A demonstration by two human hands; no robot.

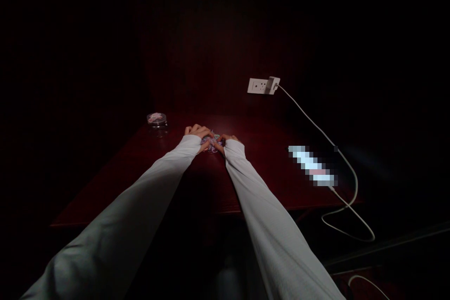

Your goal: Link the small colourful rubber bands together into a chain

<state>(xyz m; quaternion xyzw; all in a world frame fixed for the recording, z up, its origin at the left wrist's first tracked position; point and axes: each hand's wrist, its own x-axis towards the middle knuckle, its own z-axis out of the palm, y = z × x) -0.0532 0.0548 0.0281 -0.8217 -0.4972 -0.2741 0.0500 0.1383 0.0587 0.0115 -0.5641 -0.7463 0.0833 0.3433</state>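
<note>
A small heap of thin, multicoloured loops or strands (212,142) lies on the dark red table (123,168), between my two hands. My left hand (198,132) reaches over the heap from the left, its fingers bent and apart, with the fingertips touching the strands. From the right, my right hand (228,140) touches the heap with bent fingers; its fingertips are small and dim, and whether a strand is pinched there is not clear. Both arms wear light grey sleeves.
A round clear container (157,119) with a pinkish top stands at the table's back left. A pixelated bright device (312,166) lies at the right, its white cable (316,124) running to a wall socket (258,86) and hanging over the table's edge.
</note>
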